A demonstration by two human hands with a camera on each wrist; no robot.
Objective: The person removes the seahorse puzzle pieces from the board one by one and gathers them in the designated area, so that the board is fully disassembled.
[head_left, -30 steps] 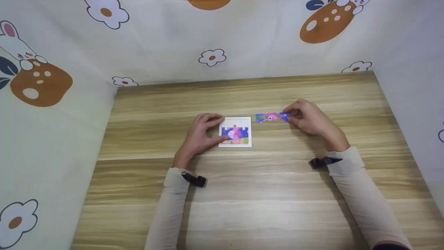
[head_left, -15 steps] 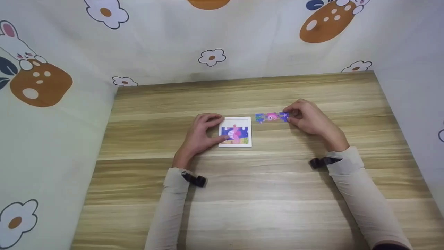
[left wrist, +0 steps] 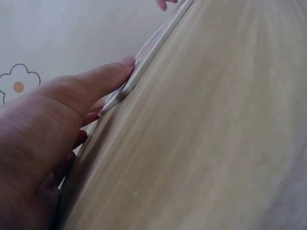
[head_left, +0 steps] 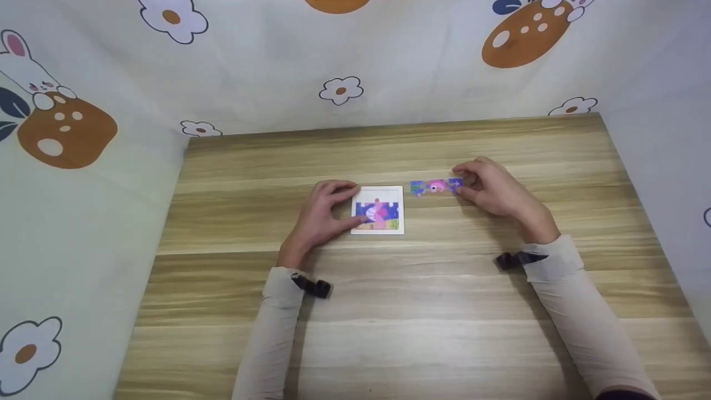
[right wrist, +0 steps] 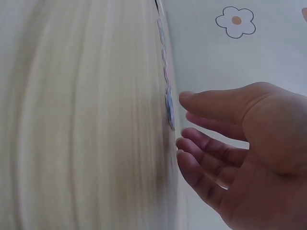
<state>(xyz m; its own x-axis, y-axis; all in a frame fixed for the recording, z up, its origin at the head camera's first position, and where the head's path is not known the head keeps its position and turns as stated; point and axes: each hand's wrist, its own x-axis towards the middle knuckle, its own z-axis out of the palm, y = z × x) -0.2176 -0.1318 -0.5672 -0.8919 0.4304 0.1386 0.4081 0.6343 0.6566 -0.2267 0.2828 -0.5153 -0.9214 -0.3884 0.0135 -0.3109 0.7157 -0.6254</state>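
Note:
A square white puzzle tray (head_left: pixel 401 214) lies mid-table in the head view. Its lower part is filled with a pink and blue picture; its upper strip is bare white. My left hand (head_left: pixel 322 216) holds the tray's left side, thumb over the picture and index finger at the upper left corner. Right of the tray lies a row of puzzle pieces: a blue-green one (head_left: pixel 416 188), a pink one with an eye (head_left: pixel 436 186) and a blue starfish one (head_left: pixel 456 183). My right hand (head_left: pixel 494 190) hovers at the starfish piece, fingers parted; the right wrist view shows a gap between thumb and piece.
The wood-grain table (head_left: pixel 389 311) extends around the tray and pieces. Patterned cloth walls (head_left: pixel 266 72) enclose its back, left and right sides. A black wrist camera (head_left: pixel 314 286) sits on the left cuff and another (head_left: pixel 511 260) on the right.
The right fingers have come off the starfish piece and spread apart slightly, with the index finger lifted. The left hand, tray and pieces stay in place.

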